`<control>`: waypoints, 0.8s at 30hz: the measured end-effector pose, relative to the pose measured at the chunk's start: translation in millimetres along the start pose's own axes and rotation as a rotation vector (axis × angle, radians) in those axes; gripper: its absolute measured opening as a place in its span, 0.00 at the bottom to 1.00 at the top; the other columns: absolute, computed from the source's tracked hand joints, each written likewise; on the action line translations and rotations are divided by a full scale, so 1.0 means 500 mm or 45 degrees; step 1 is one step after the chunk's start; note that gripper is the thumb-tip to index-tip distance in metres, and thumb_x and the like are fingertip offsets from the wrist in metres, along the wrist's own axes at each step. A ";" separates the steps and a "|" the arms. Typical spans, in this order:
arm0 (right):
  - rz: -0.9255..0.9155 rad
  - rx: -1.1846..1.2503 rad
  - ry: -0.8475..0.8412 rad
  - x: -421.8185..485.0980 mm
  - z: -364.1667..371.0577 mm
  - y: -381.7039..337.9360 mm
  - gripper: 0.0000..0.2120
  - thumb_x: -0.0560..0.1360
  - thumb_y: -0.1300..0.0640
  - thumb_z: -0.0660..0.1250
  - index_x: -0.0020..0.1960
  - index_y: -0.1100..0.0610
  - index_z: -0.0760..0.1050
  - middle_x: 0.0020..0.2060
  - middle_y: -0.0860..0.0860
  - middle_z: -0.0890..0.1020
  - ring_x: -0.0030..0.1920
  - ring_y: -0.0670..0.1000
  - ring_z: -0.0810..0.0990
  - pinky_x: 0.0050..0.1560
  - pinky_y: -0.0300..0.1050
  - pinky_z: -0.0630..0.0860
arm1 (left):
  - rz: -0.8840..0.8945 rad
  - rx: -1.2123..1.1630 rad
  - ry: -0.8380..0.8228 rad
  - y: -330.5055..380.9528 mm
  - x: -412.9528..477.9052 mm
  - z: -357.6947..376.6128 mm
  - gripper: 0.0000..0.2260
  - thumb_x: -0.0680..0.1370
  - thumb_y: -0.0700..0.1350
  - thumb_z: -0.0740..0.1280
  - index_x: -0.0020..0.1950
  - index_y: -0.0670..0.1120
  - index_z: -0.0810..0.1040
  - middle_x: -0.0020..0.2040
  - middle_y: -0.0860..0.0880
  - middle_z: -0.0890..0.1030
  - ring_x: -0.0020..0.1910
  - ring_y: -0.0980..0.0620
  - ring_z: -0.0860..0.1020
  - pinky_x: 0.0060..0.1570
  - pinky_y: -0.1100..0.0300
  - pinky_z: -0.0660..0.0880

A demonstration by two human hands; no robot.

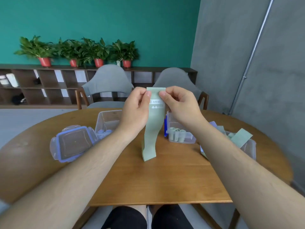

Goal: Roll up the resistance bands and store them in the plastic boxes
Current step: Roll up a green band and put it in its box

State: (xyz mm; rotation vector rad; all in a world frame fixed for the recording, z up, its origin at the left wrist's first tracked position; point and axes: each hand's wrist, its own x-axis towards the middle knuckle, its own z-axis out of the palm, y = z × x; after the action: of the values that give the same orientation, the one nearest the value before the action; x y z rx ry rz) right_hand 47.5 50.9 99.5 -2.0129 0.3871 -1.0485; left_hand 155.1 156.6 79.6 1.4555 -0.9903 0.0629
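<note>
On the wooden table (165,179), at about nine o'clock from the hanging band, a clear lid with blue clips (74,142) lies flat. Just beyond it, at ten o'clock, stands an open plastic box (107,118) with pale blue rolls (103,131) in its bottom; the left forearm crosses in front of its near corner.

The left hand (135,109) pinches the top left corner of a green resistance band (152,129) between thumb and forefinger. The band is held up over the middle of the table and hangs down in a loose wave, printed label near the top. Whether its lower end touches the wood, I cannot tell. The right hand (179,106) pinches the top right corner the same way.

At three o'clock, just beside the band, a second box (189,139) holds green rolls (177,135) standing on end, with a blue lid (165,128) propped at its left side. Further right, at four o'clock, a third box (250,149) holds loose green bands (241,138), partly hidden by the right forearm.

At twelve o'clock, two grey chairs (107,80) face the table.
</note>
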 end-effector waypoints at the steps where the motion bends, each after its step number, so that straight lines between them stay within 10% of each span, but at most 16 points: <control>1: 0.009 0.004 -0.024 -0.010 0.012 0.002 0.09 0.81 0.51 0.66 0.47 0.55 0.81 0.37 0.50 0.83 0.37 0.48 0.79 0.42 0.46 0.79 | -0.011 -0.002 -0.008 -0.007 -0.011 -0.012 0.09 0.84 0.51 0.60 0.52 0.47 0.75 0.43 0.42 0.81 0.43 0.40 0.80 0.37 0.40 0.79; 11: 0.160 0.177 -0.127 -0.041 0.047 -0.015 0.09 0.81 0.52 0.66 0.51 0.57 0.81 0.31 0.47 0.83 0.29 0.44 0.78 0.29 0.39 0.74 | -0.222 -0.154 -0.013 -0.008 -0.052 -0.056 0.11 0.85 0.49 0.60 0.55 0.43 0.76 0.38 0.44 0.83 0.24 0.53 0.76 0.20 0.61 0.69; 24: 0.622 -0.123 -0.128 -0.004 0.170 0.252 0.11 0.79 0.51 0.67 0.45 0.58 0.78 0.34 0.49 0.79 0.33 0.48 0.76 0.33 0.41 0.74 | -0.601 0.221 -0.139 -0.273 -0.020 0.050 0.08 0.84 0.48 0.59 0.57 0.48 0.76 0.46 0.53 0.79 0.44 0.54 0.76 0.41 0.60 0.73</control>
State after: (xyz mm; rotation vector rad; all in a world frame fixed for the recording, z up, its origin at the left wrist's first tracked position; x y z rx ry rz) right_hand 125.2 18.5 -27.1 -1.9060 0.8383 -0.6314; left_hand 215.9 115.4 -38.5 1.8357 -0.7180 -0.2829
